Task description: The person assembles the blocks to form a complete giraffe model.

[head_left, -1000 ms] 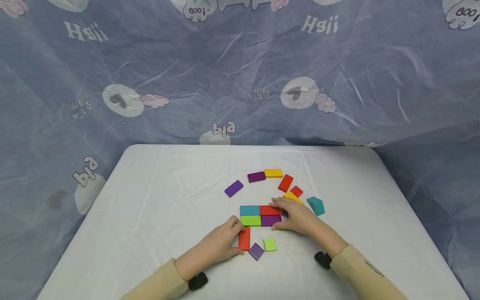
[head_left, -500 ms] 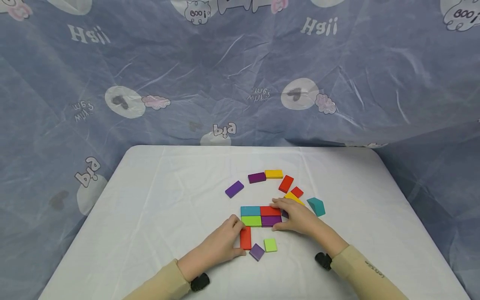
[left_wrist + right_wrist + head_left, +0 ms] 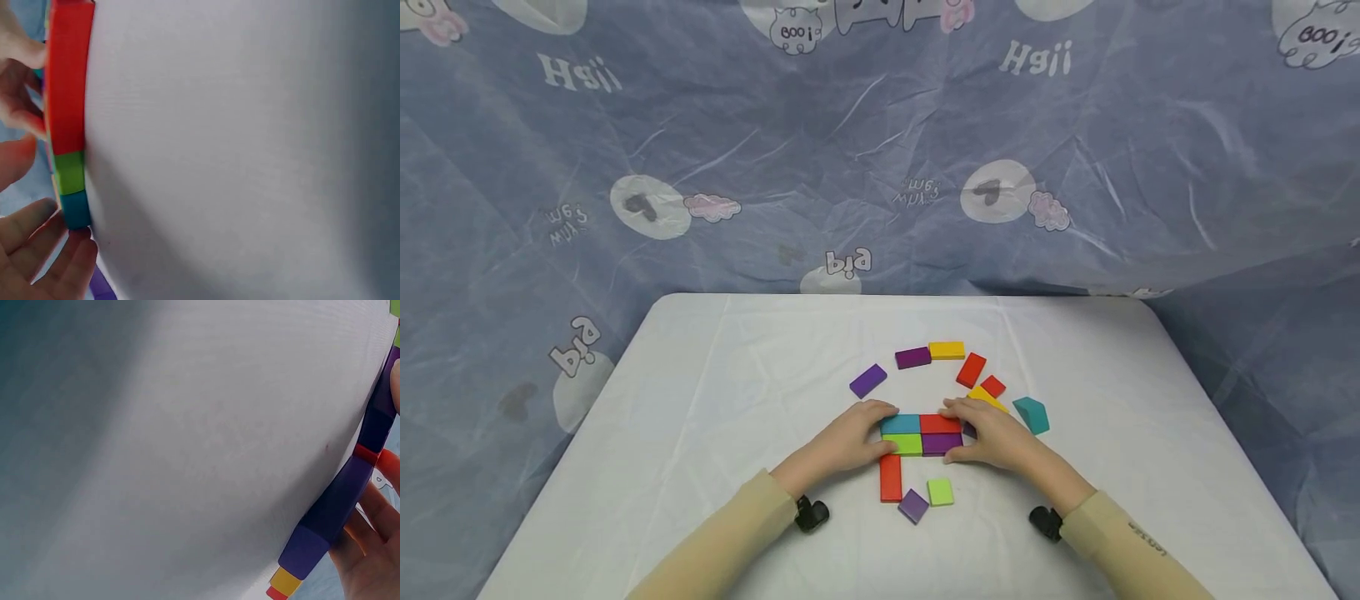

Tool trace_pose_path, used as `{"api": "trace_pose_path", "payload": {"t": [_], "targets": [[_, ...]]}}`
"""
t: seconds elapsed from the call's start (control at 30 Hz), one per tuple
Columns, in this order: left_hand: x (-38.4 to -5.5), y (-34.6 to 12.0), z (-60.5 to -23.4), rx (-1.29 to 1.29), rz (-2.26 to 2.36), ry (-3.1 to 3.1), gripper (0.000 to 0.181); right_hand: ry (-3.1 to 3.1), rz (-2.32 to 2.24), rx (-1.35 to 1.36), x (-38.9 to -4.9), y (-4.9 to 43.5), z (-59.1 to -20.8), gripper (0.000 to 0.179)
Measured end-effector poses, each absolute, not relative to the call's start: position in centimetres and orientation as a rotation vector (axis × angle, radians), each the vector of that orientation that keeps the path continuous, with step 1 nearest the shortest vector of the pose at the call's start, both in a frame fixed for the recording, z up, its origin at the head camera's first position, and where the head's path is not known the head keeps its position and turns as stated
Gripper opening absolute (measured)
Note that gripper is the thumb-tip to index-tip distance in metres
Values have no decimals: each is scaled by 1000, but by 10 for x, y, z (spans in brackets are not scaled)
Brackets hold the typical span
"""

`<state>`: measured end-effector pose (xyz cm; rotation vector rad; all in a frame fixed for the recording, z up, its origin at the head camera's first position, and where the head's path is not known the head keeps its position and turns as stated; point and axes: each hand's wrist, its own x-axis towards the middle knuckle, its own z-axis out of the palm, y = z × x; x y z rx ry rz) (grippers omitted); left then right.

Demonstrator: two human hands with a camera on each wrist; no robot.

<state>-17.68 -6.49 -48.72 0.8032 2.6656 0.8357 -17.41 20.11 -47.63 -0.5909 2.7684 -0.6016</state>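
Note:
Four flat blocks lie together as a rectangle in the head view: blue (image 3: pixel 904 424) and red (image 3: pixel 938 424) behind, green (image 3: pixel 904 443) and purple (image 3: pixel 940 444) in front. My left hand (image 3: pixel 853 437) holds the left end, its fingers at the blue block's far edge and its thumb by the green block's near edge. At the other end, my right hand (image 3: pixel 988 432) grips the red and purple blocks between fingers and thumb. A dark purple block (image 3: pixel 969 430) is partly hidden beneath the right hand. Below the green block lies an upright-running red block (image 3: pixel 891 479), touched by neither hand.
Nearer me lie a small purple square (image 3: pixel 913 506) and a small green square (image 3: pixel 940 492). Behind the rectangle, several loose blocks form an arc, among them a violet block (image 3: pixel 868 381) and a yellow block (image 3: pixel 947 351). A teal angled block (image 3: pixel 1032 415) lies at the right.
My left hand has let go of the lone red block and moved forward to the left end of the rectangle. The right hand stays in place.

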Motion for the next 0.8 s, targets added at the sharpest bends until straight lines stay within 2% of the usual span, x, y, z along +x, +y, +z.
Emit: {"api": "trace_pose_path", "payload": {"t": [0.8], "targets": [[-179,-61,-494,754,826,2679,54,2767,-572,-605,-176,201,-475,70]]}}
